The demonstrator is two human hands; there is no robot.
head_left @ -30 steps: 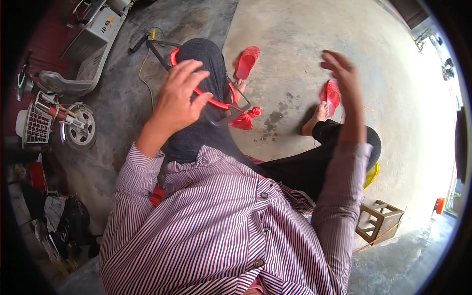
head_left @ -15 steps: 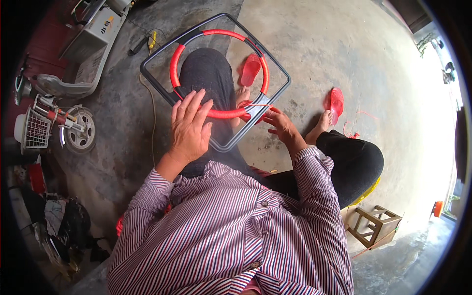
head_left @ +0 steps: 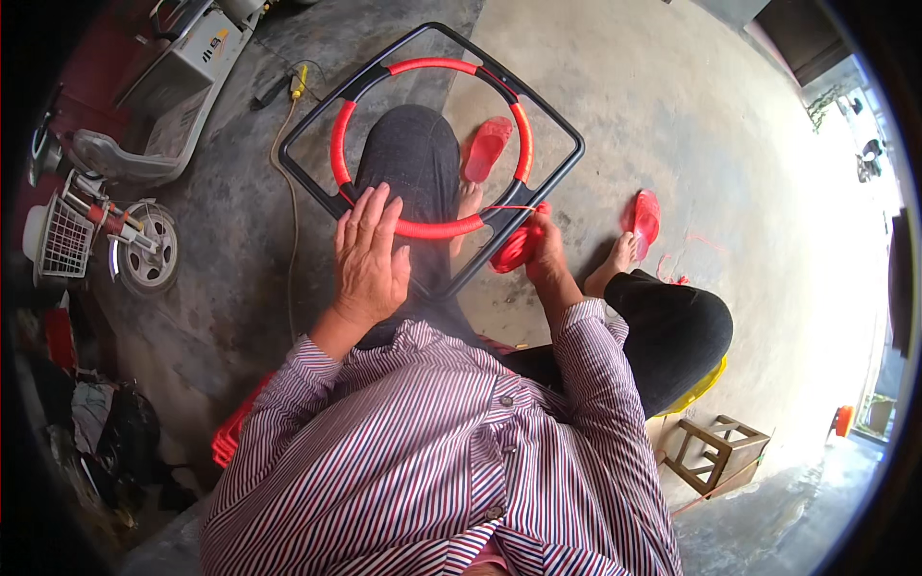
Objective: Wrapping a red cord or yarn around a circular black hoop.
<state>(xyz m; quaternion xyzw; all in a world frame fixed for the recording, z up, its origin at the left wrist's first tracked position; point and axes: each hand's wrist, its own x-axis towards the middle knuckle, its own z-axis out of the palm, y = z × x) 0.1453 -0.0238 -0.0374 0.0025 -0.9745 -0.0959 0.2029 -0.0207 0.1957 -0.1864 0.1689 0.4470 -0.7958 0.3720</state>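
A black square frame [head_left: 317,106] with a red-wrapped ring [head_left: 432,65] inside it rests over my left knee. My left hand [head_left: 368,257] lies flat with spread fingers on the frame's near edge, touching the red ring. My right hand [head_left: 545,252] grips a red spool of cord [head_left: 513,252] beside the frame's right corner. A thin red strand [head_left: 507,208] runs from the spool to the ring.
Red sandals lie on the concrete, one [head_left: 486,148] inside the frame, one [head_left: 643,219] by my right foot. A small scooter [head_left: 106,230] and a grey machine [head_left: 187,67] stand at left. A wooden stool [head_left: 715,451] sits at lower right.
The frame has settled flatter over the knee. My right hand came down from high on the right and now grips the spool at the frame's right corner. My left hand stays on the ring.
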